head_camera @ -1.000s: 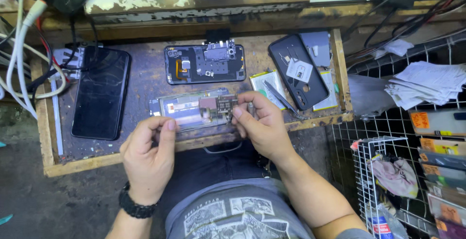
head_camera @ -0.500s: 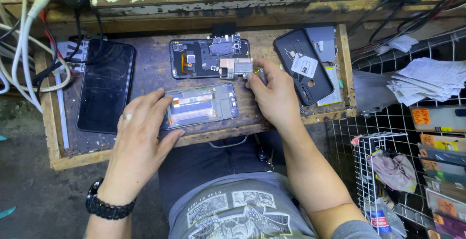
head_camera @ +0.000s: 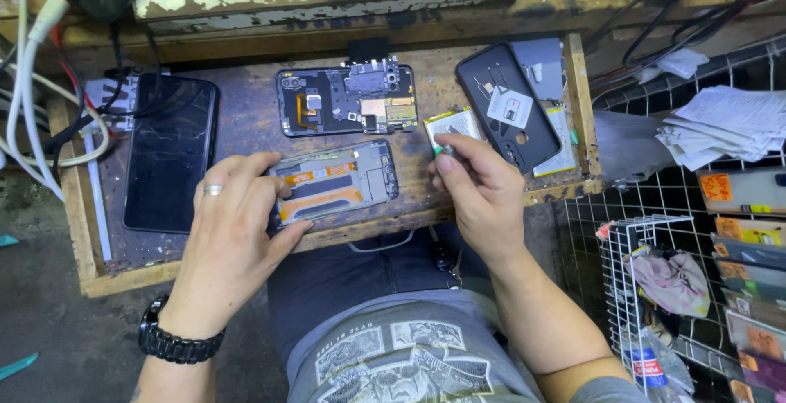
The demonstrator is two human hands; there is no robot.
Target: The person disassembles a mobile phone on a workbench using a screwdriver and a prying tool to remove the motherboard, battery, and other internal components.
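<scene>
A phone mid-frame point(head_camera: 336, 182) with orange flex strips lies on the worn wooden tray point(head_camera: 246, 117). My left hand point(head_camera: 233, 227), wearing a ring and a black wristwatch, rests on the frame's left end and steadies it. My right hand point(head_camera: 479, 194) is to the right of the frame, its fingertips pinched on a small green-tipped tool point(head_camera: 440, 149) beside a pale battery point(head_camera: 453, 122). Behind the frame lies an opened phone body point(head_camera: 344, 102) with its circuit board at the right end.
A black screen panel point(head_camera: 168, 153) lies at the tray's left. A black back cover point(head_camera: 508, 104) with a white card on it lies at the right. White cables point(head_camera: 24, 84) hang at the far left. Wire baskets point(head_camera: 655, 288) with papers and packets stand on the right.
My right hand carried the small circuit board from the mid-frame up to the opened phone body, left it there, then moved right to the battery and took up the tool. My left hand shifted slightly.
</scene>
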